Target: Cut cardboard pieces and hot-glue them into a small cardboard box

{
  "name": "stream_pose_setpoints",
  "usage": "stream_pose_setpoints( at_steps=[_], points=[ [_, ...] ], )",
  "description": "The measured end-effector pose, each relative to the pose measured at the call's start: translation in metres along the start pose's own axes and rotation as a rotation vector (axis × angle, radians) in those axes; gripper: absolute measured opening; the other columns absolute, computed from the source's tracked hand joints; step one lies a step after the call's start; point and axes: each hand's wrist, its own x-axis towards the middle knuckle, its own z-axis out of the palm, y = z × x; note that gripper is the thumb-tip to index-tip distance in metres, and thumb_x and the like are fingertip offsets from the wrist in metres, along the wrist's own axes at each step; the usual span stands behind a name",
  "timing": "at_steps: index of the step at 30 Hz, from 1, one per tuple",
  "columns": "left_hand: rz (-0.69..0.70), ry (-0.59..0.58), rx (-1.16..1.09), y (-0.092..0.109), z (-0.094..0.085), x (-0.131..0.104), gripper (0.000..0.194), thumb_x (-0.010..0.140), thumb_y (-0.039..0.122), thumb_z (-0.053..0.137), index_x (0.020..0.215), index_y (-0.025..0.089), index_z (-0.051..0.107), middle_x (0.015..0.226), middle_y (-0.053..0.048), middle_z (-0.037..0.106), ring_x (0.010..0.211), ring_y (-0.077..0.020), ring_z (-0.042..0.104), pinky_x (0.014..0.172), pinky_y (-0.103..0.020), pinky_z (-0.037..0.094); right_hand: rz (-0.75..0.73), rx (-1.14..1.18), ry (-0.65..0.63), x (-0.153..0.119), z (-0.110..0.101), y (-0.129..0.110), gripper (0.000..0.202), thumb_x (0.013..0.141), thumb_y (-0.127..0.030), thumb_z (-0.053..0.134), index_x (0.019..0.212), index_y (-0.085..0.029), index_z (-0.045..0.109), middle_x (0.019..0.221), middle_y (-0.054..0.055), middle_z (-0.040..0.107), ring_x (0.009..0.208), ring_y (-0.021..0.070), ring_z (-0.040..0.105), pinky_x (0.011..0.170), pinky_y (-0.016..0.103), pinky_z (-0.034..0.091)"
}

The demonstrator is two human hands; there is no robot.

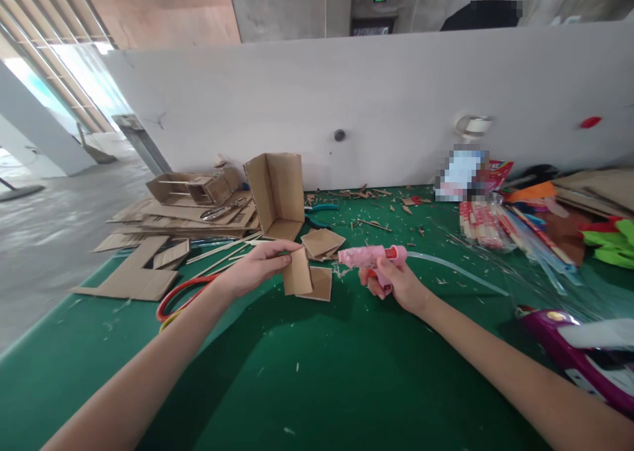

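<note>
My left hand (270, 258) pinches the top of a small folded cardboard piece (299, 273) between thumb and fingers. Behind and right of it, a flat cardboard square (319, 284) lies on the green table. My right hand (391, 282) is wrapped round a pink glue gun (364, 256), its nozzle pointing left toward the cardboard. From the gun's back end a long clear glue stick (460, 273) trails to the right. Just beyond, more small cardboard squares (323, 242) lie together. An upright, open cardboard corner (277, 197) stands farther back.
At the left are stacked cardboard sheets (148, 221), a small cardboard construction (198, 188) and red-handled scissors (173, 299). Pliers (321, 207) lie at the back. On the right are packaged sticks (483, 225), a phone-like screen (460, 173) and a purple device (559, 339). A person (488, 14) is beyond the partition.
</note>
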Motion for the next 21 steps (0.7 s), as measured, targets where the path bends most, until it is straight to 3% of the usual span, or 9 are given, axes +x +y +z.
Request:
stream_pose_setpoints(
  at_steps=[3, 6, 9, 14, 21],
  points=[
    [0.037, 0.142, 0.123, -0.012, 0.006, 0.003, 0.017, 0.074, 0.027, 0.055, 0.083, 0.018, 0.066, 0.088, -0.003, 0.064, 0.084, -0.0188, 0.057, 0.073, -0.027, 0.044, 0.008, -0.092, 0.014, 0.0, 0.008, -0.002, 0.055, 0.076, -0.071, 0.049, 0.069, -0.018, 0.058, 0.062, -0.001, 0.058, 0.036, 0.0056, 0.04, 0.04, 0.024, 0.035],
    [0.137, 0.204, 0.346, -0.025, 0.018, 0.007, 0.02, 0.079, 0.027, 0.042, 0.072, 0.018, 0.059, 0.073, 0.0, 0.057, 0.076, -0.0175, 0.052, 0.07, -0.027, 0.041, 0.05, -0.168, 0.026, -0.001, 0.013, 0.001, 0.053, 0.08, -0.069, 0.047, 0.068, -0.018, 0.056, 0.055, -0.003, 0.053, 0.035, 0.0059, 0.04, 0.041, 0.024, 0.036],
    [0.163, 0.199, 0.451, -0.033, 0.024, 0.009, 0.02, 0.081, 0.028, 0.039, 0.07, 0.018, 0.053, 0.067, 0.002, 0.052, 0.07, -0.0158, 0.048, 0.068, -0.026, 0.038, 0.089, -0.264, 0.018, -0.003, 0.015, 0.009, 0.047, 0.083, -0.063, 0.047, 0.071, -0.018, 0.057, 0.053, -0.003, 0.052, 0.038, 0.0077, 0.043, 0.045, 0.024, 0.038],
    [0.097, 0.175, 0.335, -0.035, 0.024, 0.01, 0.021, 0.083, 0.029, 0.036, 0.07, 0.019, 0.049, 0.061, 0.004, 0.047, 0.061, -0.0139, 0.044, 0.06, -0.025, 0.037, 0.102, -0.332, 0.054, -0.005, 0.016, 0.017, 0.042, 0.086, -0.058, 0.047, 0.074, -0.019, 0.058, 0.056, -0.002, 0.056, 0.041, 0.0093, 0.047, 0.046, 0.025, 0.04],
    [0.099, 0.156, 0.404, -0.03, 0.029, 0.007, 0.021, 0.081, 0.03, 0.036, 0.067, 0.019, 0.048, 0.062, 0.003, 0.047, 0.062, -0.0147, 0.045, 0.06, -0.026, 0.037, 0.116, -0.395, 0.022, -0.006, 0.018, 0.01, 0.042, 0.085, -0.059, 0.048, 0.07, -0.02, 0.054, 0.047, -0.005, 0.046, 0.041, 0.0102, 0.045, 0.044, 0.024, 0.036]
  ],
)
